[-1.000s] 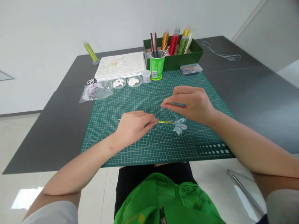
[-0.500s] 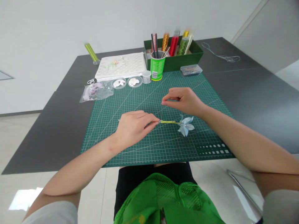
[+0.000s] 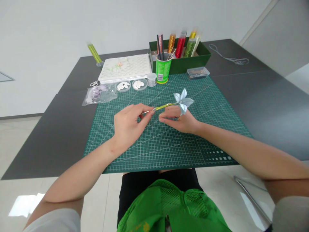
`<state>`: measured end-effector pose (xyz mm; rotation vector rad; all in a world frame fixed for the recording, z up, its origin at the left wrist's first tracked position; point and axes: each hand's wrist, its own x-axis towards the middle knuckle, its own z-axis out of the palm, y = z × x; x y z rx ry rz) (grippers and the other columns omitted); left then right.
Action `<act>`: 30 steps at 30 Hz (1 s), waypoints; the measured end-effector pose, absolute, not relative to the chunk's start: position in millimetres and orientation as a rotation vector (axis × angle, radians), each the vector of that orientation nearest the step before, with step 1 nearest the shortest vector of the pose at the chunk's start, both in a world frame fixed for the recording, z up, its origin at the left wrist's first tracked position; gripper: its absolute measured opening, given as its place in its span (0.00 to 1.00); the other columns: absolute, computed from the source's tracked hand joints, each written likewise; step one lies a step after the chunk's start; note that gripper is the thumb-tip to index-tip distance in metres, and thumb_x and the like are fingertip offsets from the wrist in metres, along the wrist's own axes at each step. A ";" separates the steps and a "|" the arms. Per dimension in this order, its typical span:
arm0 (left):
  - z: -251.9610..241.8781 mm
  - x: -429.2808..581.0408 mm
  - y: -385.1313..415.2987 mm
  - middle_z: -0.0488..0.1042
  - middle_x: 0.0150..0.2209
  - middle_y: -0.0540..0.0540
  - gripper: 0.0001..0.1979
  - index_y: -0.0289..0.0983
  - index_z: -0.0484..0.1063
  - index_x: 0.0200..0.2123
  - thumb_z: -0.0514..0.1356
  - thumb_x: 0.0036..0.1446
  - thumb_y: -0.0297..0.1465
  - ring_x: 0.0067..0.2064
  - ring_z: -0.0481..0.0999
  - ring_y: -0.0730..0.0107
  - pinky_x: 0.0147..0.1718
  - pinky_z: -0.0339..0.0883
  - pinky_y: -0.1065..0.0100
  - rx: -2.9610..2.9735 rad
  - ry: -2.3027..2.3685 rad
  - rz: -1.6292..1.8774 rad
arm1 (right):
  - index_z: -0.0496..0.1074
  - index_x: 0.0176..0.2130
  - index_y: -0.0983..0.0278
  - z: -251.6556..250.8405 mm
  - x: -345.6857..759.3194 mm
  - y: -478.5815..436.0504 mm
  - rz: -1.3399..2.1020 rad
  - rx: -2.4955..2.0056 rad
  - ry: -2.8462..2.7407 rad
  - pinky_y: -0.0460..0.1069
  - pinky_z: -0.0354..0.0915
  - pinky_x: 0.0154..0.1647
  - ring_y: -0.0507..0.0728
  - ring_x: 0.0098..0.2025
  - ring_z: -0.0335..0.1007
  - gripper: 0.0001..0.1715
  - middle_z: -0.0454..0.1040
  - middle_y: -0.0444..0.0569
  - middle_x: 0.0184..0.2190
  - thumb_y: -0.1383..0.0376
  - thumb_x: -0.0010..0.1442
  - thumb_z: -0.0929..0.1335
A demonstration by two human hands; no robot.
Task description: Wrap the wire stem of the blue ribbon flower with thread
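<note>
In the head view, my left hand (image 3: 131, 124) pinches the stem of a pale blue artificial flower (image 3: 184, 101) between thumb and fingertips. The stem is wrapped in yellow-green and points right, tilted slightly upward. A thin bare wire end shows on the left, by my palm. My right hand (image 3: 180, 120) is closed in a pinch just below the stem, with the blossom in front of its back. A fine thread seems to run to its fingertips; it is too thin to follow now. Both hands are above the green cutting mat (image 3: 154, 151).
Behind the mat stand a green can (image 3: 163, 69) with sticks and a dark green box (image 3: 188, 61) of coloured spools. Two dishes (image 3: 123, 85) of white pieces, a plastic bag (image 3: 98, 94), scissors (image 3: 94, 83), a white board (image 3: 125, 68) and a clear case (image 3: 198, 72) lie around.
My left hand has lifted the flower away from me, tilting the blossom end up. My right hand has come down and left, from above the stem to below it.
</note>
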<state>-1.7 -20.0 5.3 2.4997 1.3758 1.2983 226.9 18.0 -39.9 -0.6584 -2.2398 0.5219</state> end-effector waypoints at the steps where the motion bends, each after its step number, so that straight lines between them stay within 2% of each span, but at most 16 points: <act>1: 5.5 -1.7 -19.7 0.81 0.30 0.54 0.07 0.41 0.82 0.37 0.64 0.67 0.33 0.30 0.77 0.75 0.30 0.64 0.72 2.469 1.408 1.297 | 0.78 0.35 0.64 -40.0 224.8 14.7 0.446 -0.623 -2.236 0.46 0.60 0.31 0.49 0.27 0.63 0.11 0.68 0.41 0.24 0.64 0.70 0.69; 7: 5.7 -1.9 -18.4 0.81 0.30 0.54 0.05 0.42 0.83 0.36 0.66 0.64 0.32 0.30 0.75 0.75 0.29 0.62 0.72 2.328 1.530 1.243 | 0.76 0.42 0.66 -38.0 216.4 -2.0 0.060 -0.487 -2.207 0.44 0.60 0.25 0.47 0.26 0.64 0.07 0.69 0.42 0.26 0.69 0.72 0.67; 11: 7.1 -0.3 -19.3 0.82 0.30 0.54 0.05 0.42 0.83 0.37 0.66 0.65 0.31 0.29 0.75 0.75 0.30 0.62 0.72 2.299 1.539 1.223 | 0.73 0.42 0.67 -29.8 218.3 -9.0 -0.353 -0.371 -2.259 0.45 0.54 0.19 0.47 0.22 0.57 0.07 0.64 0.38 0.23 0.72 0.72 0.65; 15: 8.2 0.9 -20.4 0.82 0.30 0.54 0.05 0.42 0.82 0.36 0.65 0.65 0.31 0.29 0.75 0.74 0.31 0.63 0.71 2.292 1.571 1.165 | 0.72 0.42 0.68 -17.3 220.3 -14.8 -0.575 -0.217 -2.296 0.45 0.58 0.20 0.47 0.22 0.58 0.07 0.64 0.39 0.23 0.74 0.72 0.64; 24: 2.5 -0.9 -18.2 0.82 0.31 0.53 0.06 0.42 0.82 0.37 0.64 0.66 0.33 0.33 0.79 0.70 0.29 0.60 0.69 2.533 1.556 0.929 | 0.75 0.38 0.67 10.2 227.3 -21.2 -0.741 -0.198 -2.219 0.45 0.54 0.18 0.46 0.22 0.56 0.05 0.60 0.37 0.21 0.74 0.68 0.70; 27: -0.5 -0.5 -19.2 0.82 0.31 0.53 0.07 0.43 0.81 0.37 0.63 0.67 0.33 0.33 0.79 0.70 0.28 0.60 0.70 2.639 1.468 0.847 | 0.75 0.39 0.62 16.6 235.7 -18.5 -0.736 -0.297 -2.250 0.46 0.57 0.19 0.47 0.21 0.57 0.07 0.62 0.38 0.20 0.70 0.70 0.69; 30: -3.1 0.1 -21.6 0.81 0.29 0.53 0.08 0.42 0.80 0.36 0.62 0.69 0.35 0.31 0.78 0.70 0.26 0.59 0.69 2.761 1.319 0.835 | 0.77 0.39 0.57 18.2 242.4 -13.7 -0.592 -0.524 -2.342 0.48 0.59 0.21 0.48 0.20 0.56 0.11 0.64 0.41 0.19 0.64 0.73 0.66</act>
